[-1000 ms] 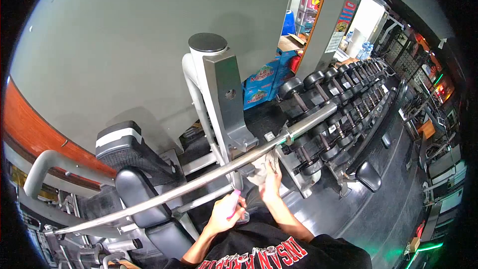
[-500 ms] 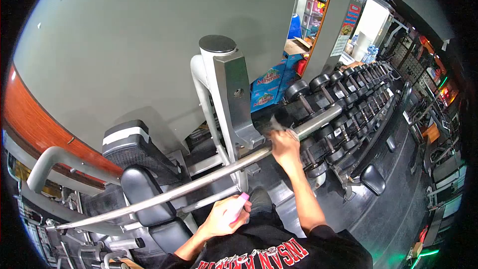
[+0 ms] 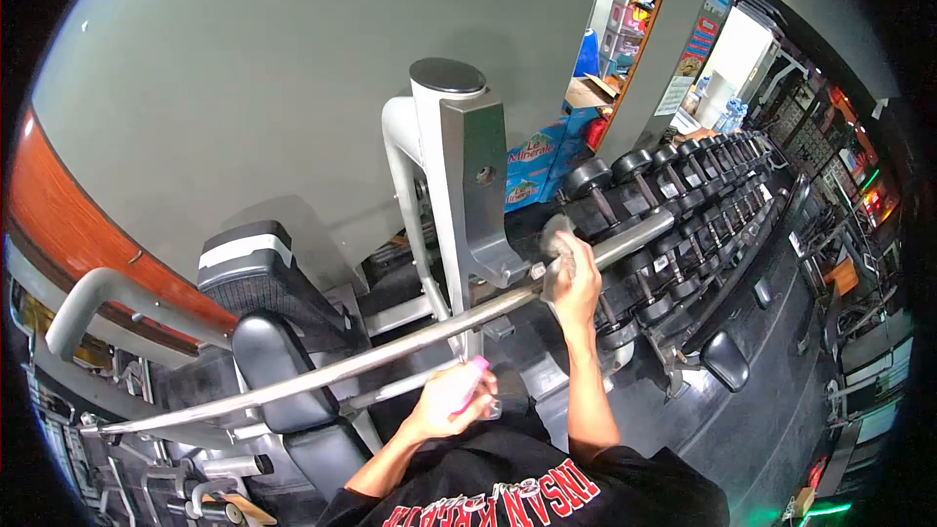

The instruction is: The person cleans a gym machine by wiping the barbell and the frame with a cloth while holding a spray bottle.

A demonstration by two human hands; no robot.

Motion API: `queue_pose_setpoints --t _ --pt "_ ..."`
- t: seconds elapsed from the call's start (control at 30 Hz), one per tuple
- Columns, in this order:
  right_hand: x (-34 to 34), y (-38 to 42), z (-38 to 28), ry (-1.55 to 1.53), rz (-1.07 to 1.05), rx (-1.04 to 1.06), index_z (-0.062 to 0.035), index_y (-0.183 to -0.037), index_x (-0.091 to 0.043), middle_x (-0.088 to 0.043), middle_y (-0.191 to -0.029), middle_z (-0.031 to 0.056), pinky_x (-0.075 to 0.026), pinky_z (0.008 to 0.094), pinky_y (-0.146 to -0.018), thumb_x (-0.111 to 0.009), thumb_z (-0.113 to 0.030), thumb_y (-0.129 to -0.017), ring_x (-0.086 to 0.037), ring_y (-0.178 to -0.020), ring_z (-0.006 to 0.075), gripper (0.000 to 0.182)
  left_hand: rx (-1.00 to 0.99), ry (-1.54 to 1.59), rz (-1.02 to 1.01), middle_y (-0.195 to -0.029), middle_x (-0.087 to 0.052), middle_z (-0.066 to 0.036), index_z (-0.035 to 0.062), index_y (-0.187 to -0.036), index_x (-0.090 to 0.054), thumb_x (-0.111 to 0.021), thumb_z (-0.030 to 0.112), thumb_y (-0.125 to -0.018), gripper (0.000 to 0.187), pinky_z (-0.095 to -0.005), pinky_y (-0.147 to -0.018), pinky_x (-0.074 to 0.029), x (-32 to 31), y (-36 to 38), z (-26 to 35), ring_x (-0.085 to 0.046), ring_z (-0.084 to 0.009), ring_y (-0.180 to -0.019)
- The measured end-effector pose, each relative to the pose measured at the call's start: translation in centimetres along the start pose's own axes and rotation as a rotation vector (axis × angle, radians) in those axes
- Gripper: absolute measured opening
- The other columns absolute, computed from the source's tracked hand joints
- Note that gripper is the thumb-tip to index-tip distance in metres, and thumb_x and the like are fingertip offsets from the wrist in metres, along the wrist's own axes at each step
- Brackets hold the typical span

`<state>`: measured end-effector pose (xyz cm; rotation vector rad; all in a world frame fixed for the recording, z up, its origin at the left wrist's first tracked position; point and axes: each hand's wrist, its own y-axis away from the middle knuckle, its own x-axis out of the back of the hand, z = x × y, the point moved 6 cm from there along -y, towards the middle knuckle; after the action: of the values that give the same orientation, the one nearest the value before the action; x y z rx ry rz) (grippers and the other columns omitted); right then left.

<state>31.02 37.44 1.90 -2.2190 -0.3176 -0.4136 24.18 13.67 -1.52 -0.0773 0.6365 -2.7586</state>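
My right hand (image 3: 576,283) is closed around a grey cloth (image 3: 558,228) at the long metal barbell bar (image 3: 390,330), just right of the upright's hook. Part of the cloth sticks up above my fingers, and more of it hangs by the bar. Lower down, in front of my shirt, my left hand (image 3: 441,408) grips a small bottle with a pink top (image 3: 478,365). My fingers cover much of the bottle. The bar runs slantwise across the rack upright (image 3: 474,185), its left end far from my hands.
A padded black bench (image 3: 278,371) stands under the bar on the left. Beyond the bar's right end, a rack holds rows of dumbbells (image 3: 590,178). Blue cartons (image 3: 532,171) stand by the grey wall (image 3: 293,68). Dark flooring (image 3: 771,332) extends on the right.
My right hand has turned more upright on the bar, and the cloth now shows above the fingers. The left hand still holds the bottle, slightly tilted differently. The view has shifted a little.
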Motion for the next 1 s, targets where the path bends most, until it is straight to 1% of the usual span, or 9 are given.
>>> queue_pose_setpoints --t 0.13,0.3,0.37,0.4,0.47,0.5,0.57,0.77,1.0 --pt "-2.7 3.5 0.0 0.211 -0.248 0.172 -0.0039 -0.106 -0.059 -0.063 -0.102 0.0161 -0.039 0.0467 -0.1 -0.052 0.005 -0.077 -0.056 -0.106 0.0369 0.03 0.152 -0.113 0.072 -0.082 -0.064 -0.008 -0.0024 -0.106 -0.056 -0.064 -0.004 -0.078 0.029 -0.0259 -0.063 -0.052 1.4 2.4 -1.7 -0.065 -0.0129 -0.065" --pt "-2.4 12.1 2.9 -0.201 -0.096 -0.114 -0.0024 -0.107 -0.058 -0.062 -0.11 0.0155 -0.039 0.0448 -0.101 -0.053 0.0 -0.083 -0.055 -0.111 0.0344 0.025 0.189 -0.214 0.204 -0.071 -0.065 -0.006 -0.0017 -0.1 -0.058 -0.064 -0.003 -0.075 0.026 -0.0265 -0.067 -0.051 2.7 5.1 -2.6 -0.064 -0.0134 -0.063" --pt "-3.4 17.4 7.3 -0.481 0.055 -0.572 -0.0045 -0.117 -0.055 -0.059 -0.117 0.0131 -0.04 0.0423 -0.101 -0.054 -0.007 -0.09 -0.054 -0.114 0.0297 0.027 0.193 -0.262 0.236 -0.068 -0.064 -0.006 -0.0014 -0.098 -0.059 -0.064 -0.004 -0.075 0.024 -0.0263 -0.066 -0.05 3.0 5.3 -1.7 -0.064 -0.014 -0.06" --pt "-3.9 18.6 7.4 -0.483 0.046 -0.573 -0.0045 -0.117 -0.055 -0.059 -0.117 0.0131 -0.04 0.0423 -0.101 -0.054 -0.007 -0.09 -0.054 -0.114 0.0297 0.027 0.197 -0.264 0.244 -0.068 -0.064 -0.006 -0.0014 -0.098 -0.059 -0.064 -0.004 -0.075 0.024 -0.0263 -0.066 -0.05 3.0 5.6 -1.8 -0.064 -0.014 -0.06" --pt "-6.5 22.9 9.0 -0.971 0.131 -1.159 -0.0086 -0.125 -0.051 -0.057 -0.121 0.0109 -0.042 0.0407 -0.1 -0.058 -0.021 -0.092 -0.053 -0.115 0.0265 0.036 0.181 -0.26 0.315 -0.073 -0.064 -0.007 -0.0015 -0.107 -0.056 -0.064 -0.004 -0.075 0.032 -0.0264 -0.063 -0.051 3.2 6.5 -1.9 -0.064 -0.0141 -0.06" --pt "-6.7 23.7 9.3 -0.973 0.116 -1.163 -0.0086 -0.125 -0.051 -0.057 -0.121 0.0109 -0.042 0.0407 -0.1 -0.058 -0.021 -0.092 -0.053 -0.115 0.0265 0.036 0.197 -0.269 0.308 -0.08 -0.064 -0.008 -0.0005 -0.119 -0.051 -0.063 -0.006 -0.077 0.044 -0.0261 -0.061 -0.052 3.1 7.2 -2.3 -0.064 -0.0132 -0.06" --pt "-9.3 28.3 9.4 -1.217 -0.062 -1.878 -0.0123 -0.126 -0.051 -0.059 -0.119 0.0096 -0.046 0.0422 -0.097 -0.061 -0.033 -0.09 -0.056 -0.112 0.0259 0.043 0.18 -0.354 0.283 -0.083 -0.064 -0.009 -0.0009 -0.12 -0.05 -0.062 -0.006 -0.077 0.045 -0.0261 -0.06 -0.052 3.4 8.0 -2.5 -0.064 -0.0129 -0.06" --pt "-10.9 28.1 10.0 -1.297 -0.218 -1.643 -0.0133 -0.122 -0.052 -0.061 -0.115 0.0074 -0.049 0.0468 -0.092 -0.06 -0.038 -0.089 -0.06 -0.105 0.0254 0.042 0.199 -0.353 0.458 -0.081 -0.063 -0.008 -0.0026 -0.106 -0.052 -0.06 -0.007 -0.08 0.028 -0.0267 -0.059 -0.053 2.7 9.1 -0.6 -0.064 -0.0129 -0.059" --pt "-10.8 29.6 10.5 -1.474 -0.165 -1.764 -0.0107 -0.127 -0.048 -0.057 -0.122 0.0094 -0.046 0.0489 -0.097 -0.054 -0.038 -0.093 -0.055 -0.114 0.0271 0.044 0.35 -0.341 0.56 -0.078 -0.061 -0.008 -0.0021 -0.099 -0.053 -0.059 -0.006 -0.082 0.018 -0.0271 -0.059 -0.052 0.2 11.7 0.0 -0.064 -0.0135 -0.06"
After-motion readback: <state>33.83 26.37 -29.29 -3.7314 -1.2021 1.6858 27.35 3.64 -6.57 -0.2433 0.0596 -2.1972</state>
